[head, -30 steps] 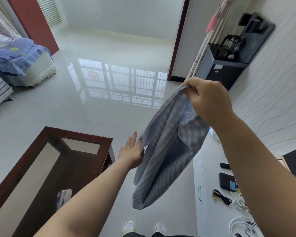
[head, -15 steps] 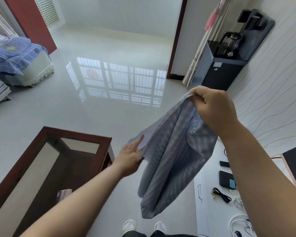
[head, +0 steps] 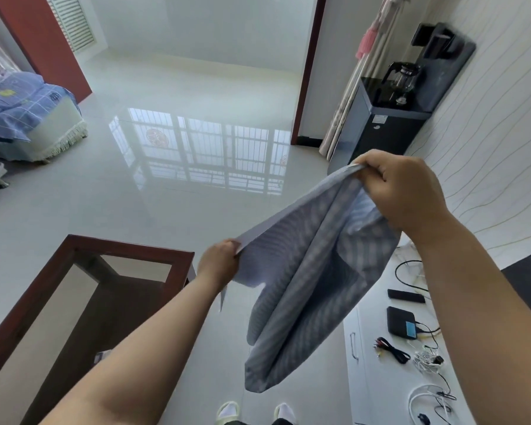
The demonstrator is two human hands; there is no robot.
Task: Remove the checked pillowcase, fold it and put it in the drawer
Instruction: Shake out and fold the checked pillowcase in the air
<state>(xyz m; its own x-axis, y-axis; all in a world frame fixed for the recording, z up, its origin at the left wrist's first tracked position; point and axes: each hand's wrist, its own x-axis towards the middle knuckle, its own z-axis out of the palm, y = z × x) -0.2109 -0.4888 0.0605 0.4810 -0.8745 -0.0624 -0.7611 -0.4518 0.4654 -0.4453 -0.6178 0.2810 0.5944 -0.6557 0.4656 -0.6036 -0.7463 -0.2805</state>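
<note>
Head view shows my right hand and left hand each pinching an edge of the checked pillowcase, fingers closed.

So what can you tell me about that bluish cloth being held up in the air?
The pillowcase is a thin, soft-looking fabric in pale blue-grey with a faint checked or striped weave. It is off any pillow, limp and creased, hanging in loose folds above the tiled floor. The right hand pinches one upper corner; the left hand, lower, has a grip on another part of the top edge, so that edge slopes between them. Nothing else touches it.
</note>
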